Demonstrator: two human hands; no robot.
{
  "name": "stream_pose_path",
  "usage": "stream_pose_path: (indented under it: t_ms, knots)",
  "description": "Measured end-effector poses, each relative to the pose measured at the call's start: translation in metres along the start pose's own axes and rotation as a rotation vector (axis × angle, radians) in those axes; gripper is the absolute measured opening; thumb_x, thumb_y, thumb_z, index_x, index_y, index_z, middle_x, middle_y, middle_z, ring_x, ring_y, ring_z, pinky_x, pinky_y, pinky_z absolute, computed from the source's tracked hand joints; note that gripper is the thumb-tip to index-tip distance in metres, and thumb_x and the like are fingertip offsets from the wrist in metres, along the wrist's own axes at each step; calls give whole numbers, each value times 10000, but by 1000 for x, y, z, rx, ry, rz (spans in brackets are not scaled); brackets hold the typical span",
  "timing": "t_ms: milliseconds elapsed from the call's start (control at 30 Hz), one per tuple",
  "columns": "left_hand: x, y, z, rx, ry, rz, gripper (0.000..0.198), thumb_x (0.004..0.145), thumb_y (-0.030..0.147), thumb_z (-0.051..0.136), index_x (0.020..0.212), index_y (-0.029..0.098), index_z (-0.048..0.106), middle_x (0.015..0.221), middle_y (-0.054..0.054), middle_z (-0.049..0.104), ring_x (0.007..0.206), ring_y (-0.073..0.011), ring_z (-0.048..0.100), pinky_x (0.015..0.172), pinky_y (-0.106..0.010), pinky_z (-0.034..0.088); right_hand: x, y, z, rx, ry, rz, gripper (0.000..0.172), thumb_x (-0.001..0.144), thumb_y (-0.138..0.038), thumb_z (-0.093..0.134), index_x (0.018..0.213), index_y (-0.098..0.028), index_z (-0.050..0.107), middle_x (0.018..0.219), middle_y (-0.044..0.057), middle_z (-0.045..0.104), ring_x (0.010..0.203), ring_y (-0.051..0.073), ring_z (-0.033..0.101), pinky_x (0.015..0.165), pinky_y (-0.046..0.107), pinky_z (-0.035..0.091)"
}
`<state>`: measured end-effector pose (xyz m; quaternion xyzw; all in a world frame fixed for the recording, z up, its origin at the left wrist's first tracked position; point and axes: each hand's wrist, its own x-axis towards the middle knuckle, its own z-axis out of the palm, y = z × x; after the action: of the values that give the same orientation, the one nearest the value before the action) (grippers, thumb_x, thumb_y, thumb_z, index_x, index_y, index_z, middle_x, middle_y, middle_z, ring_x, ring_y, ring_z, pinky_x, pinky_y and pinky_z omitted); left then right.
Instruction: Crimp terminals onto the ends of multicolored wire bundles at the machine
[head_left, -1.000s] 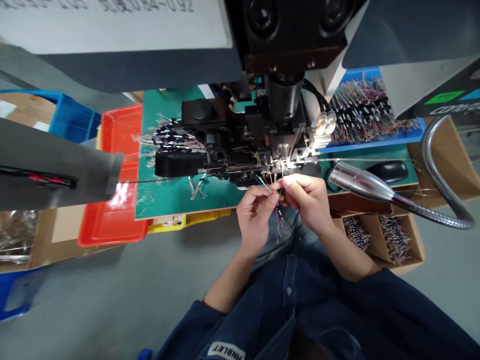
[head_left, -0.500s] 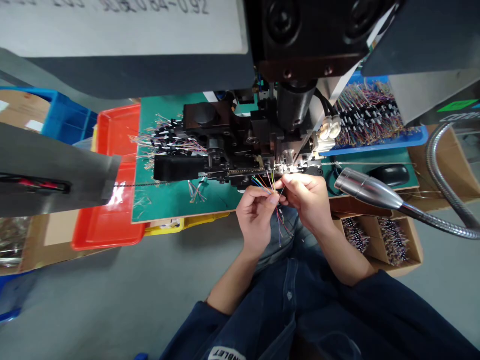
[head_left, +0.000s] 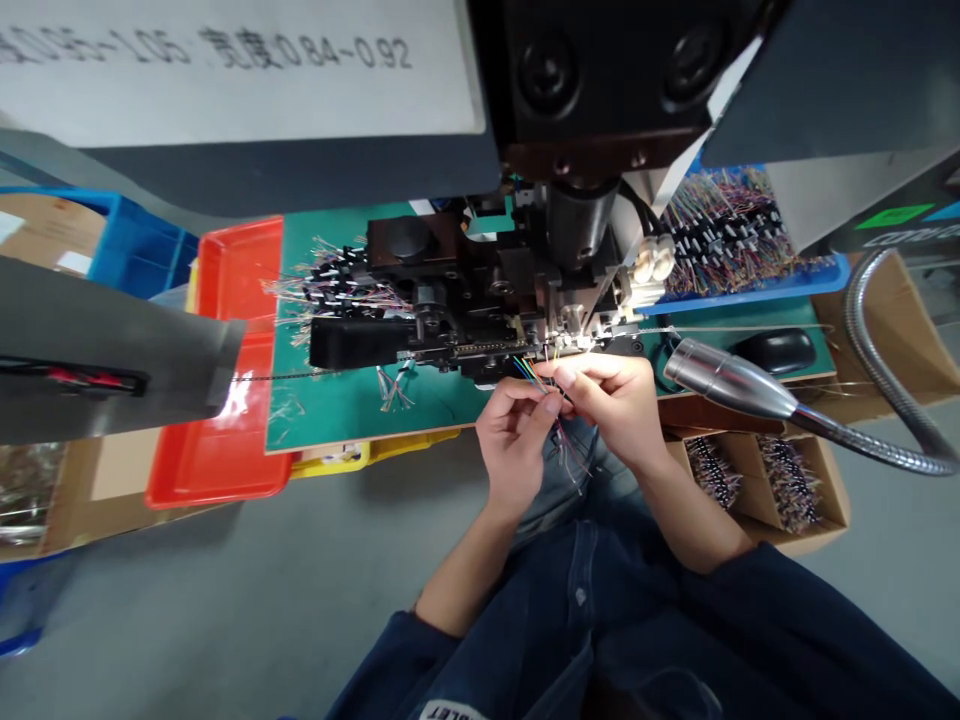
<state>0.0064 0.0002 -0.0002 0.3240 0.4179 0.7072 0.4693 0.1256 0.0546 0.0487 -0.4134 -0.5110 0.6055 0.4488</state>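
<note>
The person's left hand (head_left: 514, 445) and right hand (head_left: 609, 412) meet at the centre of the view, and both grips are closed, thumbs and fingers pinched on a bunch of thin coloured wires (head_left: 541, 385). The left grip clenches the bunch from below, and the right grip presses against it from the other side, its fingertips (head_left: 559, 375) almost touching the left thumb. The blue, yellow and orange wire ends fan out just above the grips, close under the steel tooling of a black wire-crimping machine (head_left: 480, 345), while the longer strands hang down past the hands towards the person's jeans (head_left: 577, 600). Directly beyond the grips, the machine stands on a green mat (head_left: 337, 420), where a cluster of wires with black connectors (head_left: 337, 285) lies further to the left. Also left of the grips are a red tray (head_left: 217, 470) and, just below it, a yellow tray (head_left: 330, 460). To the right, a chrome gooseneck lamp (head_left: 724, 380) reaches in near the right hand, with a black computer mouse (head_left: 776, 352) just past it. Further beyond the grips on that side, a blue tray (head_left: 750, 293) holds many more wired connectors, and a divided cardboard box (head_left: 825, 510) with similar bundles sits below the lamp.
</note>
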Motion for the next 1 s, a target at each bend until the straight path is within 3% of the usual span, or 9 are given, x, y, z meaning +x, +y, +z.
stream_pose_path:
  t_ms: [200, 433, 600, 833, 1000]
  knots:
    - [-4, -4, -2, 12, -14, -51, 185, 995, 320, 859, 955, 226, 705, 837, 12, 762, 755, -153, 765, 736, -303, 656, -3, 6, -1, -5, 34, 45, 353, 1012, -516, 775, 898, -205, 896, 473, -60, 490, 459, 110, 439, 475, 263, 401]
    - [-2, -1, 1, -28, -3, 8, 115, 1010, 251, 838, 969, 235, 732, 905, 11, 773, 803, -133, 770, 763, -288, 656, -1, 12, -1, 149, 28, 148, 373, 1004, -557, 800, 862, -223, 885, 454, -73, 456, 434, 101, 373, 509, 280, 425]
    - [-1, 1, 2, 20, 33, -2, 170, 991, 330, 866, 962, 234, 729, 907, 4, 767, 787, -132, 757, 760, -285, 653, 0, 14, 2, 163, 65, 149, 374, 990, -574, 816, 868, -228, 888, 449, -80, 430, 440, 101, 372, 523, 279, 442]
    - [-1, 1, 0, 32, 29, -22, 162, 1000, 326, 852, 968, 229, 726, 905, 1, 778, 795, -142, 771, 753, -288, 652, 1, 12, 2, 182, 52, 122, 341, 1008, -520, 810, 862, -222, 887, 454, -74, 463, 431, 90, 376, 506, 266, 421]
    - [-1, -1, -1, 19, 14, -40, 180, 992, 338, 863, 974, 229, 721, 876, 6, 781, 781, -153, 772, 750, -301, 652, 2, 4, -1, 14, 4, 46, 393, 1006, -530, 770, 788, -214, 857, 515, -25, 589, 478, 122, 508, 492, 272, 429]
